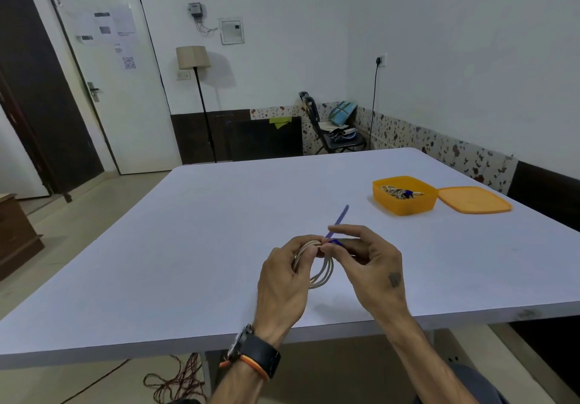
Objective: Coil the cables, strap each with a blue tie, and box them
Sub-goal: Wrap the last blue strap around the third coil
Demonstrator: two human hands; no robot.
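One coil [323, 270] of pale cable hung between both hands above the near part of the surface [194, 246], its loops standing roughly upright with the ring's open face turned toward the camera. The left hand [284, 281] clasped the coil's left side, fingers [306, 242] curled over the top of the loops. A blue tie [337, 220] crossed the coil's top; its free end stuck up and away to the right, its long axis slanting toward the far right corner. The right hand [373, 270] pinched the tie where it met the cable, thumb and forefinger closed on it, the other fingers loosely spread.

Farther off to the right, an orange box [405, 196] stood open on the surface, well apart from the hands. Inside lay another coiled cable [394, 191] with a blue tie on it, its plug end pointing right. The box's lid [474, 199] lay flat just beside it on the right, touching or nearly so.

A dark watch with an orange band [254, 356] sat on the left wrist, and a small dark mark [394, 279] showed on the back of the right hand. Papers on the door [103, 67] were too blurred to read.
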